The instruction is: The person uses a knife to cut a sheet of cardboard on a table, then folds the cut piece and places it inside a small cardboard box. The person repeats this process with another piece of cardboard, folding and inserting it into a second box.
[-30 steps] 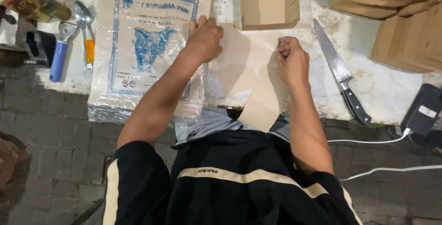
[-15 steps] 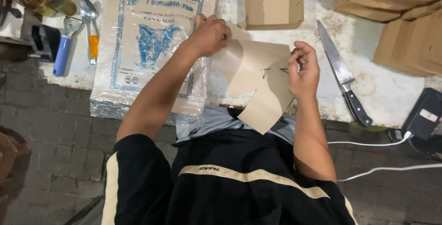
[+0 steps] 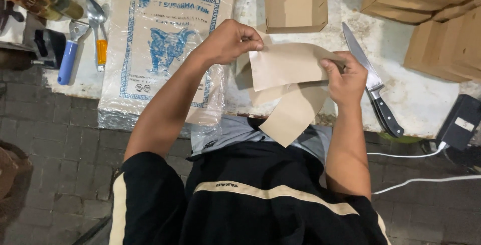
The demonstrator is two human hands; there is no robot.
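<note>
at the far left of the surface (image 3: 421, 94) lie a blue-handled tool (image 3: 66, 60) and a spoon (image 3: 96, 18), and next to them a plastic-wrapped pack (image 3: 165, 54) with a blue print. none of these has shifted since the earlier frames.

the left hand (image 3: 228, 40) now sits lifted above the pack's right edge, its grip closed on the top left corner of the card (image 3: 288, 64), thumb and fingers pinching it. a second ago this hand pressed flat on the card against the surface; half a second ago it had begun to rise.

the card itself has changed most: earlier it lay flat and spread out, now one panel stands up between the two hands, folded away from a lower flap (image 3: 290, 114) that hangs over the near edge toward the lap. the fold looks well under way, the sheet starting to take the shape of the made box (image 3: 295, 4) behind it.

the right hand (image 3: 345, 77) has gone from a fist pressing down to a closed grip on the card's right edge, thumb on the front face.

just right of it the knife (image 3: 373, 82) lies unmoved, and stacked boxes (image 3: 441, 19) fill the far right corner.
</note>
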